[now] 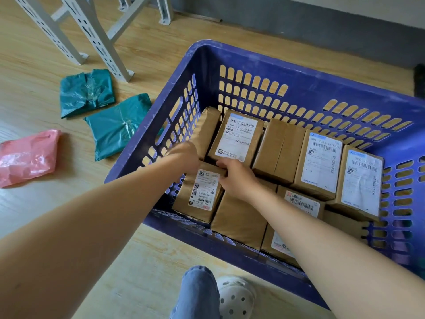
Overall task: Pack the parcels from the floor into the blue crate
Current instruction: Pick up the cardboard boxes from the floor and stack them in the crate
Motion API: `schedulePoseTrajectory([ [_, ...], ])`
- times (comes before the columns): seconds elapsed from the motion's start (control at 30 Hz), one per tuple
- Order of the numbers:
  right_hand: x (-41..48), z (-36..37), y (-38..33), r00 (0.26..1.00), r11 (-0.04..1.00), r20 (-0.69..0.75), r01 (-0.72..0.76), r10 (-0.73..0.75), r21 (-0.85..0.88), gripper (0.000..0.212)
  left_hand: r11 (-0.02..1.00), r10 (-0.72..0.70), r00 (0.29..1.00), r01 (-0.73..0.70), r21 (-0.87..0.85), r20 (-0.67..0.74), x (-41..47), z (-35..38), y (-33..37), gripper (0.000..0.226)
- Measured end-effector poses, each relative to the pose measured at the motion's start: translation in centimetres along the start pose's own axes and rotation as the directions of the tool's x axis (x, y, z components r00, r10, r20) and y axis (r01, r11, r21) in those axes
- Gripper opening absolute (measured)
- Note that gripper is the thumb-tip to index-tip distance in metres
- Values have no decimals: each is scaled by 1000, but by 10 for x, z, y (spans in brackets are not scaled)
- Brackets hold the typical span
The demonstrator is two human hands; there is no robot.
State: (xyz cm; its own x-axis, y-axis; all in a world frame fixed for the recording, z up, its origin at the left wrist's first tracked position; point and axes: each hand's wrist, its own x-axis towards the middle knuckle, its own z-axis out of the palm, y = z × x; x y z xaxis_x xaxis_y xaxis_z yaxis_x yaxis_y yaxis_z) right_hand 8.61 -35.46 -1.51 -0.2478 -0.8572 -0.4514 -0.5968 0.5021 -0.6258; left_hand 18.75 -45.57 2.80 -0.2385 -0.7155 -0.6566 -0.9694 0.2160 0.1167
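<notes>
The blue crate (253, 63) stands on the wooden floor and holds several brown cardboard parcels, some with white labels. In its near left corner sits a labelled brown parcel (202, 194). My right hand (234, 174) grips that parcel's far top edge. My left hand (184, 156) is blurred; it reaches over the crate's left wall to the parcel's left side, fingers hidden behind it. On the floor left of the crate lie two green bag parcels (86, 92) (117, 125) and a pink bag parcel (27, 155).
Grey metal shelf legs (96, 40) stand at the top left beside the green bags. A dark grey wall base (322, 24) runs behind the crate. My jeans leg (197, 293) and white clog (236, 298) are just in front of the crate.
</notes>
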Motion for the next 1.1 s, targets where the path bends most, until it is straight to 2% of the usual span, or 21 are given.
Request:
schedulePoseTrajectory([
  [0.07, -4, -1, 2, 1000, 1000, -15, 7, -7, 5, 43, 999, -29, 982, 36, -31, 186, 0, 6, -2, 29],
  [0.13, -5, 0, 5, 999, 1000, -25, 21, -20, 7, 37, 992, -36, 960, 69, -108, 279, -1, 7, -2, 32],
  [0.23, -3, 3, 8, 1000, 1000, -21, 21, -21, 8, 34, 981, -8, 948, 69, -182, 317, 0, 5, -4, 26],
  [0.37, 0, 0, 6, 1000, 999, -6, -21, 21, 46, 44, 992, -24, 939, 64, -105, 342, 0, 6, -3, 28],
  [0.47, -2, -6, 6, 999, 996, 13, -45, 44, 78, 50, 994, -15, 928, 53, -92, 373, -2, 4, -1, 11],
  [0.6, -6, -8, 5, 996, 986, 73, -63, 52, 157, 55, 989, -4, 935, 55, -135, 355, -7, -6, -3, 8],
  [0.67, -6, -7, 3, 996, 970, 81, -65, 47, 233, 58, 975, 13, 938, 65, -213, 346, -8, -9, -7, 16],
  [0.8, -6, -4, -2, 991, 954, 126, -89, 54, 287, 56, 942, -21, 898, 165, -292, 440, -10, -6, -17, 21],
  [0.97, -5, -9, -9, 990, 937, 103, -122, 93, 328, 26, 945, -19, 898, 160, -284, 440, -11, -2, -24, 66],
  [1.1, -4, -6, -12, 993, 973, 78, -106, 92, 205, 46, 944, 11, 859, 159, -288, 511, -9, 0, -24, 60],
])
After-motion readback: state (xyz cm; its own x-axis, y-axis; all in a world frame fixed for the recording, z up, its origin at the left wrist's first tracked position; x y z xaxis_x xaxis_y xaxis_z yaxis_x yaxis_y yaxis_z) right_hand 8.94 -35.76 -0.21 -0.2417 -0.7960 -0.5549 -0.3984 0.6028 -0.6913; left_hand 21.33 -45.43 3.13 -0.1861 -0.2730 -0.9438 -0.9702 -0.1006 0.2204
